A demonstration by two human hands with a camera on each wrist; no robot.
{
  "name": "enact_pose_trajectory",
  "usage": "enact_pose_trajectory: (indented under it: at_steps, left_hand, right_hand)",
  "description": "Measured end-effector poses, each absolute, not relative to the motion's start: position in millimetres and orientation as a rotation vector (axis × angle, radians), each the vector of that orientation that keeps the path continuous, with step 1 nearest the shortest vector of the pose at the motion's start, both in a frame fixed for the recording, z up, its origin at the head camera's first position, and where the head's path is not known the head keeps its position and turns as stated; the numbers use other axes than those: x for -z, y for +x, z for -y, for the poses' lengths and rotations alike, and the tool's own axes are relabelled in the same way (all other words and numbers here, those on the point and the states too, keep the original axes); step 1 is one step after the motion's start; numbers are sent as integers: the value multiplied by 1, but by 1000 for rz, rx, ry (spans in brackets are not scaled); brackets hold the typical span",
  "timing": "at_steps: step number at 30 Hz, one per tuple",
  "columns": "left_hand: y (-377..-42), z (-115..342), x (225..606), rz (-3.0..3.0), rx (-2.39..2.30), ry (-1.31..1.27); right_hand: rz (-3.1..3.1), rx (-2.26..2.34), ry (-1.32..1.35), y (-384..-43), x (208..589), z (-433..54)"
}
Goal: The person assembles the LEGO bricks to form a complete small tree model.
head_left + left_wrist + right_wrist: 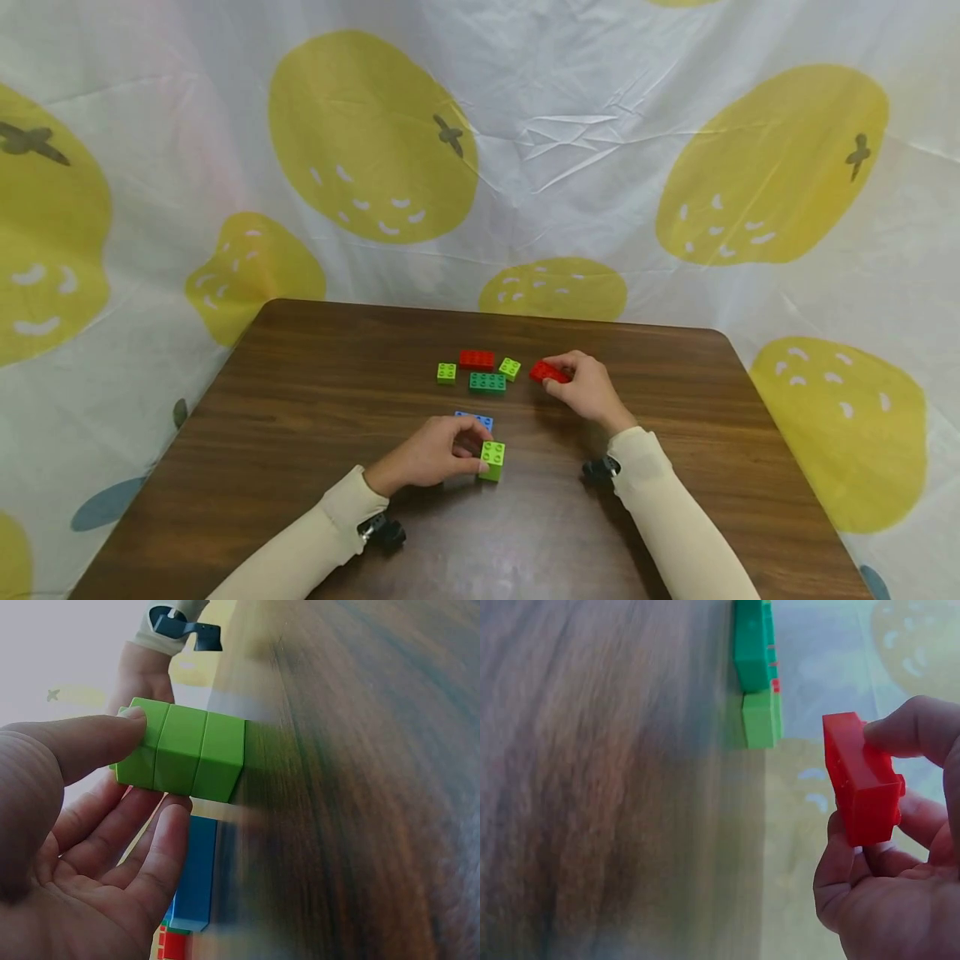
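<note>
Pinching lime-green plastic-brick stack (492, 461) (left hand (435, 452)), red oblong plastic brick (543, 372) (right hand (591, 392)) toward far tabletop (360, 325) edge. Likely pickup; carry level.

Lime-green stack (492, 463) and red brick (545, 372) being held

The left hand (433, 453) is pinching the stack upright, three bricks high, studs up. The rectangular red brick is tilting above the wooden table (337, 367), the right hand (592, 390) gripping it.

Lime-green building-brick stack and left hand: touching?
Touching. The left wrist view shows the left hand with its thumb against the lime-green building-brick stack.
</note>
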State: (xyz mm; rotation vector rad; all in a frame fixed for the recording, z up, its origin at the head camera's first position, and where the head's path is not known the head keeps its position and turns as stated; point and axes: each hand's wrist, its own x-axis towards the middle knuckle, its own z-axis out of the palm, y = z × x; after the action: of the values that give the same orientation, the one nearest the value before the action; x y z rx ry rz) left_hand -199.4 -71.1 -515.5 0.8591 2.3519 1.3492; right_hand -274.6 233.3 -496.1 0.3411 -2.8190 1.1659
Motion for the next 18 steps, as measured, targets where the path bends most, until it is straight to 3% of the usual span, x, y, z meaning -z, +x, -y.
enact_pose_trajectory:
  at_steps: [18]
  left_hand:
    - [-199, 73, 517, -2355, -1334, 866]
  right_hand:
    - [2729, -1260, 648, -228, 477, -218]
